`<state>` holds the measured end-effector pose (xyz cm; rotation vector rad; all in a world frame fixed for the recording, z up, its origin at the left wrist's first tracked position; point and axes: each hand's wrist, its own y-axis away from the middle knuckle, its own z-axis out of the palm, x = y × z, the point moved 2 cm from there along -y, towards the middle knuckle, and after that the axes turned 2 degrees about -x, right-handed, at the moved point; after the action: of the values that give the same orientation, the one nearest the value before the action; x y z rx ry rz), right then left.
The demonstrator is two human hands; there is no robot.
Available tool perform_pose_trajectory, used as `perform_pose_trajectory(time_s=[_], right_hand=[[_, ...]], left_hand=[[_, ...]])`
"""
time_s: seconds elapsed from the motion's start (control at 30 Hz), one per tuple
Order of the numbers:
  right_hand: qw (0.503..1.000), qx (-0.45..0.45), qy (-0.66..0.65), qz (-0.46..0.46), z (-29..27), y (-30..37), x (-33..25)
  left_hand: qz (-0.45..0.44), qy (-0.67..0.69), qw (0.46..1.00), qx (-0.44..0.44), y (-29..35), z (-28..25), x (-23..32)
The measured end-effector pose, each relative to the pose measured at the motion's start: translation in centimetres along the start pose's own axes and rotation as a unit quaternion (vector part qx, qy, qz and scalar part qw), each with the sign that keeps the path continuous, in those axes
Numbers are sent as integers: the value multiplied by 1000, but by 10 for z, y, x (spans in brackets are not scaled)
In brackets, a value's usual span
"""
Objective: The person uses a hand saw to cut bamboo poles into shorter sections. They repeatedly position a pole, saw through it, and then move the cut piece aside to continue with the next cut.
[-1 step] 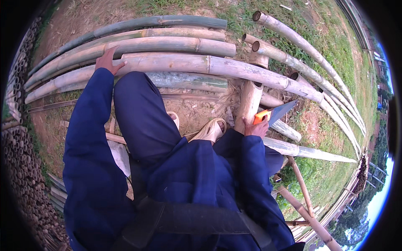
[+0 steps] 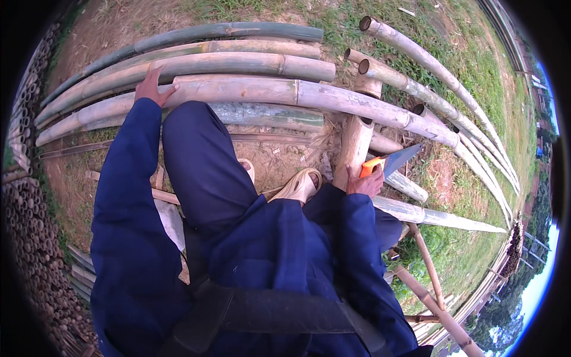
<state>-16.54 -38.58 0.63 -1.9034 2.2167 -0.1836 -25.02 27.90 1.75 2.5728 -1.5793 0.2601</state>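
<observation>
A long, pale bamboo pole lies crosswise in front of me. My left hand rests on its left part with thumb and fingers spread, the fingertips reaching toward a greener bamboo pole behind it. In my right hand is the orange handle of a handsaw, its dark blade pointing up and to the right, apart from the long pole. A thick bamboo piece runs from near my right hand to beneath the long pole, which passes over it.
More bamboo poles lie behind, such as a dark green one, and at the right, such as a pale one. A large stack of cut bamboo stands at far left. My sandalled feet are on bare earth. A pole frame stands lower right.
</observation>
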Motion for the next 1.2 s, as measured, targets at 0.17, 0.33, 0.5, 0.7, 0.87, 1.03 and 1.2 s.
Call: perform_pose_trajectory(time_s=[0.17, 0.33, 0.5, 0.7, 0.87, 1.03, 1.2], right_hand=[[938, -192, -162, -237, 18, 1, -56], [874, -291, -170, -349, 79, 30, -132], [872, -310, 18, -379, 118, 37, -138], [810, -287, -16, -511, 120, 23, -143], [793, -389, -190, -429, 93, 21, -125], [810, -225, -145, -522, 72, 15, -130], [823, -118, -178, -526, 16, -10, -150]], left_hand=[[-122, 159, 964, 175, 33, 32, -15], [-306, 257, 882, 249, 106, 105, -38], [-491, 316, 794, 167, 140, 140, -27], [-682, 321, 656, 43, 131, 140, -16], [-790, 258, 550, 86, 129, 92, 1], [-678, 423, 593, 98, 133, 114, -40], [-530, 609, 564, 174, 114, 111, -66]])
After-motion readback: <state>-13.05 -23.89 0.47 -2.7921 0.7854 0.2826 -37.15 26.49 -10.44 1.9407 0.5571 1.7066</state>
